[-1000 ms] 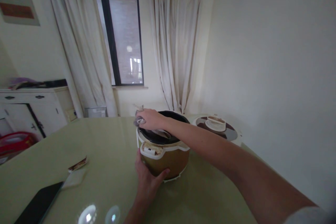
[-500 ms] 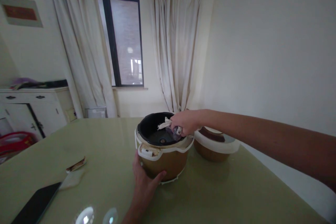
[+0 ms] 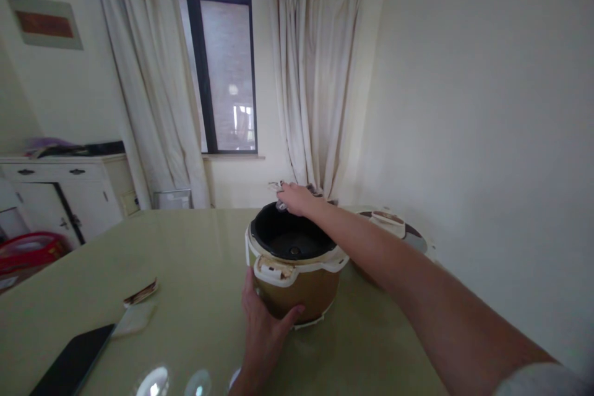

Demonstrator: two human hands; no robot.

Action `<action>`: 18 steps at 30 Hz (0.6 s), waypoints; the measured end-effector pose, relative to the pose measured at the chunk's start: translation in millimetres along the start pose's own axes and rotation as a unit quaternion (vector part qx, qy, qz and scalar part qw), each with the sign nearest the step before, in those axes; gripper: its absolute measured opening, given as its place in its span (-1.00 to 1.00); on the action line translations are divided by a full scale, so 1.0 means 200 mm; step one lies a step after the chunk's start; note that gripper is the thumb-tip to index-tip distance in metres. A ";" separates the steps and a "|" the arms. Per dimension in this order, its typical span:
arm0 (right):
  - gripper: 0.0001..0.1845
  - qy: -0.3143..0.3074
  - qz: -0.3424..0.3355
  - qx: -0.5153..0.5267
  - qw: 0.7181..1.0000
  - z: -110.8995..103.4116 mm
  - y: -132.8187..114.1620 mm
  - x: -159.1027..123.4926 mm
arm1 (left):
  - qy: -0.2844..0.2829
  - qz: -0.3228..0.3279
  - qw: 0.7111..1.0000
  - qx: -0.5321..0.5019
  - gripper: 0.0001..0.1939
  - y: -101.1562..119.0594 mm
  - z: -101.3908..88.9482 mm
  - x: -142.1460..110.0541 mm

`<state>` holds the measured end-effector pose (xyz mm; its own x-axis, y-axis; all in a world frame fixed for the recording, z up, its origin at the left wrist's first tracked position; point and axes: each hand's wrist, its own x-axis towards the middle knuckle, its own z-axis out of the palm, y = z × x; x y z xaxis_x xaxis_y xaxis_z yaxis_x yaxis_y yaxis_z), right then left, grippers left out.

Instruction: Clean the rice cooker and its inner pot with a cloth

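Note:
A gold-and-white rice cooker [image 3: 292, 297] stands uncovered on the table, its dark inside showing. My left hand [image 3: 268, 322] grips its lower left side, with the thumb across the front and the fingers partly hidden behind the body. At the far rim, my right hand [image 3: 297, 198] is closed on a crumpled, pale and greyish cloth [image 3: 280, 205]. Some of the cloth pokes out past the fingers. To the right sits the cooker's round lid [image 3: 413, 235], with a white handle on top; my right forearm hides part of it.
The greenish table [image 3: 195, 260] has a dark phone-like slab [image 3: 74, 359] at front left. Beside that lies a small brown-and-white piece [image 3: 142, 292]. Beyond the table are a white cabinet [image 3: 88, 192], a red basket [image 3: 32, 250] and curtains [image 3: 315, 74].
My right hand has moved with the cloth from the cooker's right inner side to its far rim. My left hand keeps its hold. The whole view has shifted slightly.

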<state>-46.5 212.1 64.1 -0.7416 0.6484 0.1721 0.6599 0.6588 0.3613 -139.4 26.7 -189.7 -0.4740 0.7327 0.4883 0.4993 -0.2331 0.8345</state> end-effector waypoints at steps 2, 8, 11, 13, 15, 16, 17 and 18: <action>-0.61 0.032 -0.020 0.026 0.999 0.00 -0.12 0.05 | 0.005 0.007 1.000 0.002 0.33 0.00 0.00 0.00; -0.72 0.078 -0.101 0.174 0.976 -0.06 -0.27 0.00 | 0.029 0.008 0.999 0.031 0.32 0.01 0.01 0.01; -0.69 0.069 -0.140 0.319 0.935 -0.09 -0.21 -0.16 | 0.024 0.008 0.999 0.037 0.33 0.00 0.01 0.02; -0.64 0.032 -0.161 0.356 0.920 -0.09 -0.14 -0.28 | 0.023 0.009 0.999 0.038 0.32 -0.02 0.01 0.02; -0.59 -0.006 -0.184 0.359 0.915 -0.10 -0.04 -0.39 | 0.020 0.011 0.999 0.032 0.33 -0.03 0.01 0.02; -0.58 -0.018 -0.197 0.355 0.914 -0.12 0.01 -0.44 | 0.017 0.012 0.999 0.027 0.33 -0.03 0.01 0.02; -0.58 -0.027 -0.213 0.346 0.913 -0.14 0.06 -0.47 | 0.016 0.013 1.000 0.022 0.32 -0.03 0.01 0.02; -0.59 -0.036 -0.228 0.330 0.915 -0.16 0.10 -0.50 | 0.014 0.014 1.000 0.018 0.31 -0.04 0.01 0.01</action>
<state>36.2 148.0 83.9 -0.9640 0.2560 0.0713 0.2303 0.9387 -0.2563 -143.9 31.4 -195.2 -0.4794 0.7072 0.5197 0.5383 -0.2307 0.8105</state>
